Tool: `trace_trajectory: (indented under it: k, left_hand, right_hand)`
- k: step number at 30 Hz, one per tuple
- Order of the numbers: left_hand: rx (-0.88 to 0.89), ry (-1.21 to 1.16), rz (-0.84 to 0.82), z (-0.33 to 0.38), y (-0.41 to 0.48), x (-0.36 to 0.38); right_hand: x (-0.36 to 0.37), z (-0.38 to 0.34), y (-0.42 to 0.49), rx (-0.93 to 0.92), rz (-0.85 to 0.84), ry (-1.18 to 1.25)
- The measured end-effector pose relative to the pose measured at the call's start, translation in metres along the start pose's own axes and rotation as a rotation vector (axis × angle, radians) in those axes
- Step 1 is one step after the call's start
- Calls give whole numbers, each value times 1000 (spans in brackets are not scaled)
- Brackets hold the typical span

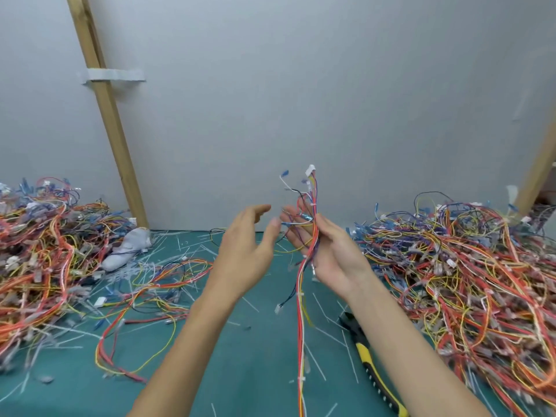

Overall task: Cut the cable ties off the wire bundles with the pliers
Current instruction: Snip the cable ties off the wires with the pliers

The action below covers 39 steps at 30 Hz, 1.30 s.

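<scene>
So from my end: right hand (328, 251) has the wire bundle (313, 233) held upright, thumb curled over the wires and pressing them into the palm, white connector at the top and the long tail hanging down to the green tabletop (255, 371). There's what looks like a white cable tie (301, 379) round the tail low down. Left hand (249, 239) is just beside the bundle, fingers loose and spread, holding nothing. The pliers (370, 365) with yellow and black handles are lying on the tabletop, partly under my right forearm. Big left pile (39, 251) and right pile (469, 266) of tangled wires, plus snipped tie bits (180, 245) scattered everywhere.
</scene>
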<state>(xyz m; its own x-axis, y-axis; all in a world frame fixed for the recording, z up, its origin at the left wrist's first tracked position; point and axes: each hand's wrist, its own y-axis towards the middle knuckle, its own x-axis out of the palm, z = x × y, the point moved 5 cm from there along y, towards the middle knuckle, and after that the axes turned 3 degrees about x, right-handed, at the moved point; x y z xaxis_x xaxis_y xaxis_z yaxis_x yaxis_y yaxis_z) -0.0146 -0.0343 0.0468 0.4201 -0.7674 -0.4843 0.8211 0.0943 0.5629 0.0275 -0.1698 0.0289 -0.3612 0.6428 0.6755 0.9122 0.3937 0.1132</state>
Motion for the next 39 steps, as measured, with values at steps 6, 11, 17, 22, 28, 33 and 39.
trace_trajectory:
  k: [6,11,17,22,28,33,39]
  left_hand:
    - [-344,-518,-250,-15,-2,14]
    - [-457,-665,-395,-12,-8,21]
    - [-565,-821,-469,-14,-14,30]
    - [-508,-784,-510,-17,-13,32]
    - [-373,-644,-538,-21,-12,33]
    - [-292,-486,-597,-18,-16,32]
    - [-272,-355,-602,-17,-15,31]
  right_hand:
    - [3,6,-1,40,-77,-21]
    - [-1,4,0,25,-76,-63]
    - [-8,3,1,28,-78,-36]
    - [-10,3,2,30,-76,0]
    - [-10,5,3,50,-78,2]
    - [-10,7,3,67,-79,14]
    - [-9,7,3,57,-90,54]
